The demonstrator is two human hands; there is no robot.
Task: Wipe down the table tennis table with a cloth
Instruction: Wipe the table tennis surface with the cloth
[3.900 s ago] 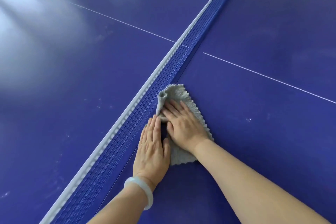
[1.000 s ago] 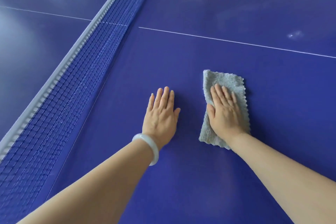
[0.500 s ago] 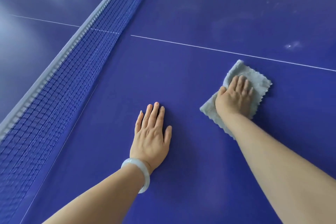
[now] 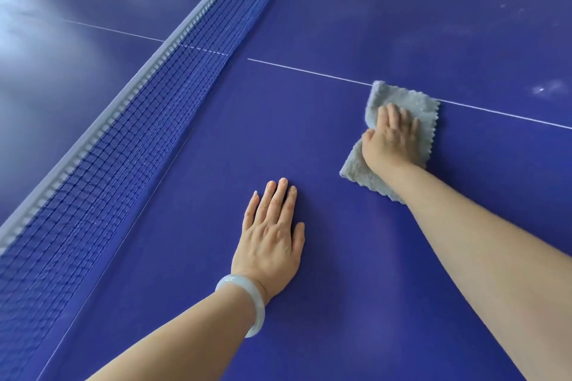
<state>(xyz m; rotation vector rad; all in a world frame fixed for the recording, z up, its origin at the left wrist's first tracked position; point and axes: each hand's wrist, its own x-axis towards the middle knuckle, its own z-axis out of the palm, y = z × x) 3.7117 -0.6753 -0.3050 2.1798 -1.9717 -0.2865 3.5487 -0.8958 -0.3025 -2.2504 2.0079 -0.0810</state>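
Left of frame: net [image 4: 123,145], dark blue mesh, taut, with a pale grey tape [image 4: 102,124] along its top, running diagonally from lower left to top centre. It casts a shadow at its foot.

Desk [image 4: 216,164]: blue table tennis top, hard, flat and smooth, with a glossy glare patch at upper left. A thin white line [image 4: 309,71] crosses it from the net toward the right edge.

Lower centre: left hand [image 4: 269,241] lies palm down on the bare desk with fingers straight and close together. It holds nothing and is probably bracing. A pale, smooth, rigid bracelet [image 4: 247,297] sits on that wrist.

Right of centre: cloth [image 4: 402,99], grey, fluffy pile, looks like microfibre, zigzag-cut edges, seemingly folded into a rough rectangle. It lies flat on the desk with its top edge over the white line, well apart from the left hand. The right hand [image 4: 393,139] is spread flat on top, fingers extended and pressing down, not bunching it.

Handling guess: the cloth is light, soft and limp and will slide easily on the slick top. It is best driven by flat palm pressure over its middle. Pinching an edge would likely let it fold or drag.

Upper right: whitish smudges [image 4: 544,88] on the desk beyond the line look unwiped.
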